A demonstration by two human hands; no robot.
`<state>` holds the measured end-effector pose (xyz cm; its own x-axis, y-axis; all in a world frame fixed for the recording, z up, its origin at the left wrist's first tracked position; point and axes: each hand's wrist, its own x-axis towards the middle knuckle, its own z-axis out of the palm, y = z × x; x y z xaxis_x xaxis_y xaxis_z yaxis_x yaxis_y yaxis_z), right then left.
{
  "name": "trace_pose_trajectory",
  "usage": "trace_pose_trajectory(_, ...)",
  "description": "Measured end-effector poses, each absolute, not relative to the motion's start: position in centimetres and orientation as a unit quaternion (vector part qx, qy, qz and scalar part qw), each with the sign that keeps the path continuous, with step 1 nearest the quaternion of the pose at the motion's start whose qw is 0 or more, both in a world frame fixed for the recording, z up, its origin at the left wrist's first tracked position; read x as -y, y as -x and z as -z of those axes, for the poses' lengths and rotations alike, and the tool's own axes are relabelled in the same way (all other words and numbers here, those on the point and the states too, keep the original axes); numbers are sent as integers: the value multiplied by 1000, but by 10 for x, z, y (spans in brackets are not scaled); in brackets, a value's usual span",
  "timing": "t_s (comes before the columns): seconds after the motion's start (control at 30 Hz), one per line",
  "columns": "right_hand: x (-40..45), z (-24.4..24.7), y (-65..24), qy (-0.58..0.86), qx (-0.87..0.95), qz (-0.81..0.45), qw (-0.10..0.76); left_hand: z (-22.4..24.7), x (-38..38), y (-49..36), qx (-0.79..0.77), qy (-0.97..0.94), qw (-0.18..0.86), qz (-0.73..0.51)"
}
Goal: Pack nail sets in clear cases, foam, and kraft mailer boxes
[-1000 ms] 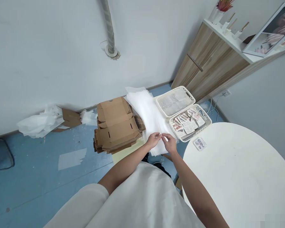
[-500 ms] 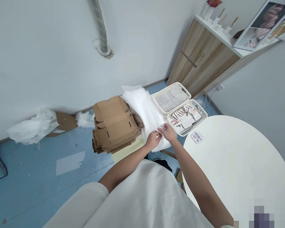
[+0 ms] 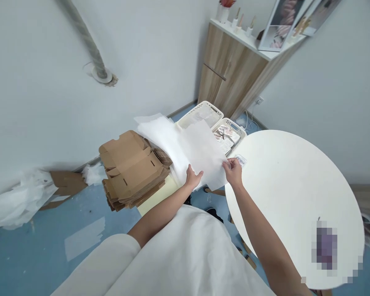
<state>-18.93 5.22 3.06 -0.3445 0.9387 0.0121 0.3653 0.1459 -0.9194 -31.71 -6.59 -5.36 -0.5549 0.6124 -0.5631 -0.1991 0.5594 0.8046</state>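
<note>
A thin, translucent white foam sheet (image 3: pixel 205 150) is lifted off the stack of foam sheets (image 3: pixel 163 135). My right hand (image 3: pixel 233 170) pinches its right edge beside the round table. At the stack's near end, my left hand (image 3: pixel 193 179) has thumb and fingers apart and holds nothing. Left of the stack lies a pile of flat brown cardboard boxes (image 3: pixel 135 160). Behind the lifted sheet, a white basket (image 3: pixel 218 113) holds clear packets, and a second basket (image 3: pixel 242 132) holds printed cards; the sheet partly covers both.
On the round white table (image 3: pixel 290 176) a small clear case (image 3: pixel 241 159) lies near the left edge, and a blurred-out purple item is further right. A wooden cabinet (image 3: pixel 231 61) stands at the back. White wrapping (image 3: pixel 21 197) lies on the blue floor at left.
One sheet has come off the stack and moved right with my right hand. My left hand has opened and stayed near the stack. The view has turned to the right.
</note>
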Motion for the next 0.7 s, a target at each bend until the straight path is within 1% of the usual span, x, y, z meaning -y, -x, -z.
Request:
trace_pose_trajectory(0.07, -48, -31, 168, 486, 645, -463, 365, 52, 57, 304, -732, -119, 499, -448)
trace_pose_trajectory(0.17, -41, -31, 132, 510, 579, -482, 416, 49, 47, 279, -700, -129, 538, -451)
trace_pose_trajectory(0.23, -35, -30, 104, 531, 536, -487, 440, 47, 41, 261, -689, -151, 544, -454)
trace_pose_trajectory(0.37, -18, -25, 44, 580, 473, -469, 469, 42, 31, 222, -696, -214, 517, -450)
trace_pose_trajectory(0.47, -4, -18, -2, 627, 460, -430, 459, 39, 23, 194, -707, -273, 492, -429)
trace_pose_trajectory(0.7, 26, 4, -91, 687, 502, -365, 377, 32, 4, 140, -726, -411, 432, -343)
